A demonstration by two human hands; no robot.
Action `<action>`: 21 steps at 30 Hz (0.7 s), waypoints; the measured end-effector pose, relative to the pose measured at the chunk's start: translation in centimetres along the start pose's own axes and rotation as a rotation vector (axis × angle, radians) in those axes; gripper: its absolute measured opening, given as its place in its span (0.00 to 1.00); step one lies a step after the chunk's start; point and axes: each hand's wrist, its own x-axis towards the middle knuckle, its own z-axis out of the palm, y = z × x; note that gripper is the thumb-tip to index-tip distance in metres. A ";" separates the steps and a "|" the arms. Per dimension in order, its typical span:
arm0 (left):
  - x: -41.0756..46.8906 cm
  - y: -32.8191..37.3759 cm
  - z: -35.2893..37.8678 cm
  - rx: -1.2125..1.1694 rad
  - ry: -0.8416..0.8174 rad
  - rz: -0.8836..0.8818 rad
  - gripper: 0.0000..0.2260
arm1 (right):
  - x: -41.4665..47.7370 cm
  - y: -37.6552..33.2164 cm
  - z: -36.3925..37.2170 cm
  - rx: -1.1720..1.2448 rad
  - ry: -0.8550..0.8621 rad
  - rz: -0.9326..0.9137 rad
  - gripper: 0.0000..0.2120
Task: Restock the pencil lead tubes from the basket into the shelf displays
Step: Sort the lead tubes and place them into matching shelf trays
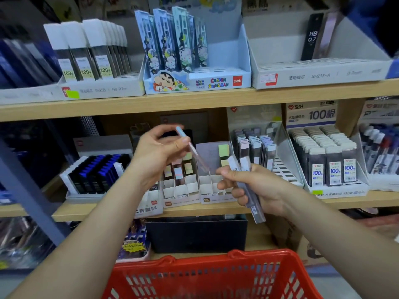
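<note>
My left hand [158, 152] pinches one slim lead tube [195, 151] with a pale blue cap, tilted down to the right. Its lower tip hangs just above the slotted white display box [194, 187] on the middle shelf. My right hand [257, 186] grips two or three grey-capped lead tubes [248, 186] in a bundle, held in front of that same display. A few pastel-capped tubes [183, 167] stand in the display's back slots; the front slots look bare. The red basket [216, 277] sits below my arms; its contents are not visible.
Other lead displays line the shelves: blue-capped tubes [97, 173] at left, pastel tubes [255, 147] and "100" tubes [332, 162] at right. On the upper shelf stand a cartoon display [194, 80] and a nearly bare white box [319, 72]. A dark box [196, 234] sits on the lower shelf.
</note>
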 end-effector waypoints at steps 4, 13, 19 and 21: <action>1.1 0.1 -2.6 0.196 0.212 0.092 0.14 | 0.6 -0.3 -0.4 0.249 0.026 0.022 0.12; 1.9 -1.9 -4.5 0.502 0.282 0.181 0.10 | 2.3 0.1 2.2 0.407 -0.040 0.058 0.14; 1.7 -4.1 -4.0 0.730 0.170 0.188 0.08 | 2.8 1.1 3.2 0.442 0.030 0.066 0.12; 1.6 -4.6 -3.7 0.802 0.168 0.173 0.08 | 2.6 1.2 3.4 0.440 0.046 0.085 0.10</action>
